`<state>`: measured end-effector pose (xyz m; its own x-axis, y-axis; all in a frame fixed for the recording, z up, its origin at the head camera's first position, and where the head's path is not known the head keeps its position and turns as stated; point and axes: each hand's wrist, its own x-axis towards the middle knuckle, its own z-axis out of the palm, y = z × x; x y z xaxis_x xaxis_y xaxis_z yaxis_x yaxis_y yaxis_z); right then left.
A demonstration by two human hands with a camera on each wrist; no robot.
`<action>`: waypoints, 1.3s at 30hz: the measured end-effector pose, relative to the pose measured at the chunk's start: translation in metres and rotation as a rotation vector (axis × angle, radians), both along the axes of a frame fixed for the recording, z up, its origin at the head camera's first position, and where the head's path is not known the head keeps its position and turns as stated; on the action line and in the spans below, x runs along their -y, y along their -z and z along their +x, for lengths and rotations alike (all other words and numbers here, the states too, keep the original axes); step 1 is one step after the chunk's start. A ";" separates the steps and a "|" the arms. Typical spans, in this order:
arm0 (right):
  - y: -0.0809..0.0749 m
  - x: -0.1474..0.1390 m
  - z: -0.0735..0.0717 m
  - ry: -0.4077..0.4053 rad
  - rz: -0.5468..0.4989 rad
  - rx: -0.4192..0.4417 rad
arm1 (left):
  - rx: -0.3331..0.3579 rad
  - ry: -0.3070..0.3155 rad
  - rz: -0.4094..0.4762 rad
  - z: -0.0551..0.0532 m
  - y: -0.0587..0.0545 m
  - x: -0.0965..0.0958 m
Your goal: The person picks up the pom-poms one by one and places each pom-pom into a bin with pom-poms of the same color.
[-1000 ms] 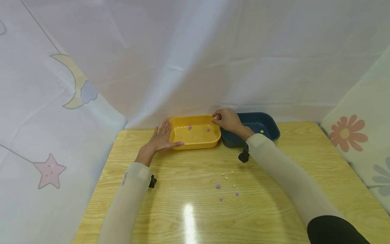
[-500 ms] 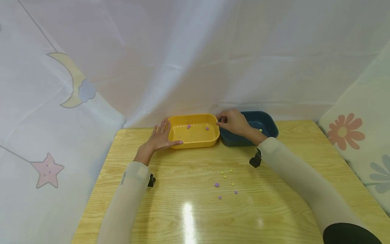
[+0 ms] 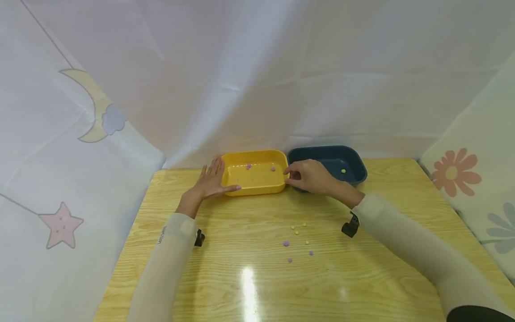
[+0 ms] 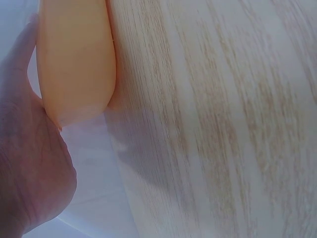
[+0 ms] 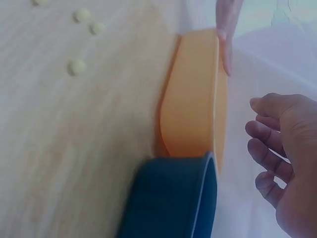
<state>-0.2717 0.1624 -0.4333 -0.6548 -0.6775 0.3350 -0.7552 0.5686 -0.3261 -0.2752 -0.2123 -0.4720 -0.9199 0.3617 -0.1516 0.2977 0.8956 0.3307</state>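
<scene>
With fingers spread, my left hand [image 3: 210,181] rests against the left end of a yellow tray [image 3: 257,191], its thumb lying along the front rim. Purple beads [image 3: 273,169] lie inside that tray. A dark blue tray [image 3: 354,163] stands right beside it and holds a small yellow bead [image 3: 343,171]. Over the left part of the blue tray, near the yellow tray's right end, hovers my right hand [image 3: 311,175]. Its fingers are loosely curled, with a gap between thumb and fingertips and nothing visible in it, as the right wrist view shows [image 5: 297,144].
Several small yellow beads [image 3: 297,233] and a few purple ones [image 3: 286,243] lie scattered on the wooden table [image 3: 225,268] in front of the trays. A pale printed cloth [image 3: 257,89] hangs behind the table and along both sides.
My right hand has drawn back from the yellow tray's right end, moving toward me and slightly to the right. The left hand keeps its place on the yellow tray.
</scene>
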 end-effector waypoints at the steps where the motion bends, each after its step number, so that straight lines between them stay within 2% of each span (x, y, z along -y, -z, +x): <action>1: 0.001 0.000 0.004 -0.013 0.004 0.007 | 0.003 0.001 0.005 0.000 0.000 0.000; 10: 0.011 -0.004 0.035 -0.121 0.017 0.123 | 0.003 0.000 0.021 0.002 0.001 -0.004; 19: 0.024 -0.011 0.063 -0.177 0.028 0.228 | -0.001 0.002 0.031 0.002 -0.002 -0.004; 31: 0.048 -0.010 0.084 -0.272 -0.027 0.293 | 0.006 -0.006 0.039 0.004 -0.005 -0.002; 39: 0.064 -0.006 0.093 -0.291 -0.031 0.307 | 0.006 -0.007 0.039 0.003 -0.003 -0.001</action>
